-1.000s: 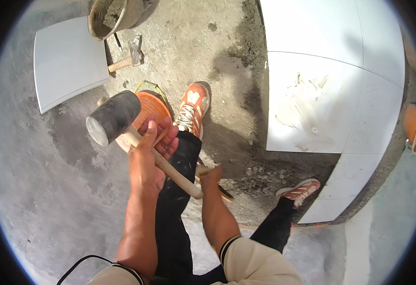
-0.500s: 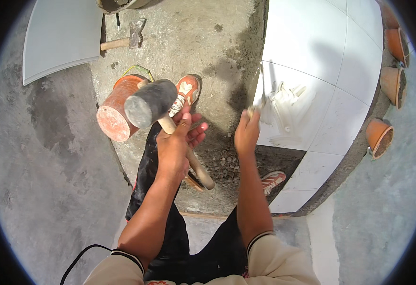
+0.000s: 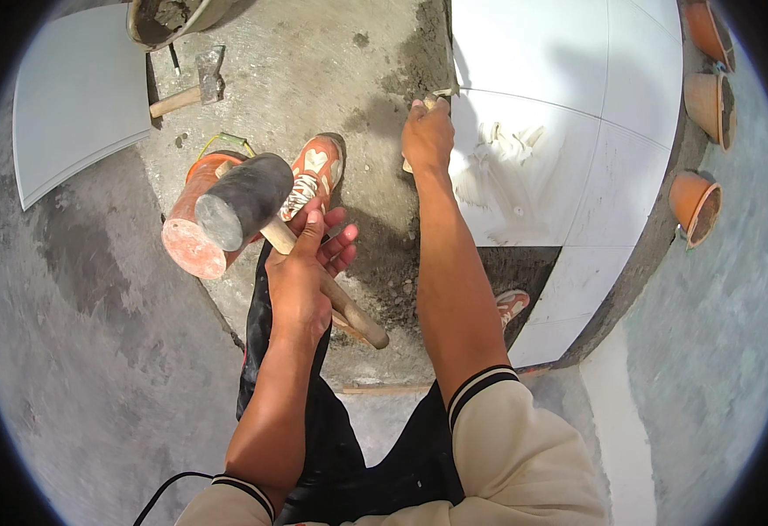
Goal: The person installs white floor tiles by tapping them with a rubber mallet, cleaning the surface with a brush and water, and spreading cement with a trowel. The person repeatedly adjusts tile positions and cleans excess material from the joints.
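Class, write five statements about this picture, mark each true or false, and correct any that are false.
1. The left hand holds a mallet with a black head. True.
2. The right hand is empty. False: the right hand holds a light-handled tool.
3. Three orange-brown pots show to the right of the laid white tiles. True.
4. The hammer lies on the laid white tiles. False: the hammer lies on the rough floor, beside the white panels at the left.
5. One of the laid white tiles bears a pale smear. True.
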The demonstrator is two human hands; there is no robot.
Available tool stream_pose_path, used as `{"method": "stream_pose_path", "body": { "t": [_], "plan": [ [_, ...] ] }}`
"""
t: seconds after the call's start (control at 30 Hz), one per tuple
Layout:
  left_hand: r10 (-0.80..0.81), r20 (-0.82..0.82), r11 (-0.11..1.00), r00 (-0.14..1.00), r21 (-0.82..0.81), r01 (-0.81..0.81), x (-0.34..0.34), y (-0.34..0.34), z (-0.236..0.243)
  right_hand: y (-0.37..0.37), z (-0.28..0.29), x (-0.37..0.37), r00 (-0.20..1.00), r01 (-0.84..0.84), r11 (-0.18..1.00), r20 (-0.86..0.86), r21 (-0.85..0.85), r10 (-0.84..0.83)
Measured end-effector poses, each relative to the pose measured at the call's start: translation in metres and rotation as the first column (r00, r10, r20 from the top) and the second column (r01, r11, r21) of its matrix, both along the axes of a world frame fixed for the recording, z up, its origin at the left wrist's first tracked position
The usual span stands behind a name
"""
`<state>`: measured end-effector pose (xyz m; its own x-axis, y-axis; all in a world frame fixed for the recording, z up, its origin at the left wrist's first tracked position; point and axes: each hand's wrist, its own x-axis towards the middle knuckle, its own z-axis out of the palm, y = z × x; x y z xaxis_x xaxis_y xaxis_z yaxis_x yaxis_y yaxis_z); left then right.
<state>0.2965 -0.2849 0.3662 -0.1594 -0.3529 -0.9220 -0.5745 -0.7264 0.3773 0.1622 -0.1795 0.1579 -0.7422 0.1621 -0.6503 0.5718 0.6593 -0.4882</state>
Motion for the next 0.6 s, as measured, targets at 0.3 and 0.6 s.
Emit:
{"method": "stream_pose_path", "body": {
  "t": [0.3, 0.6],
  "plan": [
    [-0.056, -0.021, 0.998, 0.998, 0.005, 0.057, 0.007, 0.007, -0.004, 0.025, 0.02, 0.058, 0.992, -0.086, 0.995, 0.094, 0.059, 0.08],
    [-0.125, -0.01, 0.992, 0.992, 0.003, 0.125, 0.018, 0.025, -0.009, 0.072, 0.024, 0.171, 0.995, -0.083, 0.994, 0.052, 0.076, 0.079]
  ]
}}
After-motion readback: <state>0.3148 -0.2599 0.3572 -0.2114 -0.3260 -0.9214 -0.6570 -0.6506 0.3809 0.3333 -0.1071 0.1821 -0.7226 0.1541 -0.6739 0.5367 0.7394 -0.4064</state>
